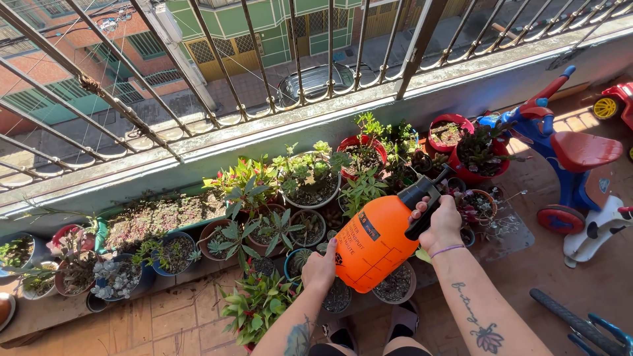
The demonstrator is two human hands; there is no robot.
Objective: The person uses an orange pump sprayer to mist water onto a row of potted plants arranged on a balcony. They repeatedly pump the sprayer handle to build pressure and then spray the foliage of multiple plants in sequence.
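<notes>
An orange pump sprayer bottle (376,240) with a black handle and nozzle (425,191) hangs tilted over a row of potted plants. My right hand (440,224) grips the black handle at the top. My left hand (320,267) holds the bottle's lower left side. The nozzle points up and right, toward the red pots (478,168). Below the bottle sit small pots of soil (395,287) and a leafy green plant (257,303).
Many pots of succulents and leafy plants (306,175) line the base of a low balcony wall (264,135) topped by metal railing bars. A blue and red child's tricycle (567,158) stands at right. A tiled floor (593,277) lies at right; my feet in sandals (369,333) show below.
</notes>
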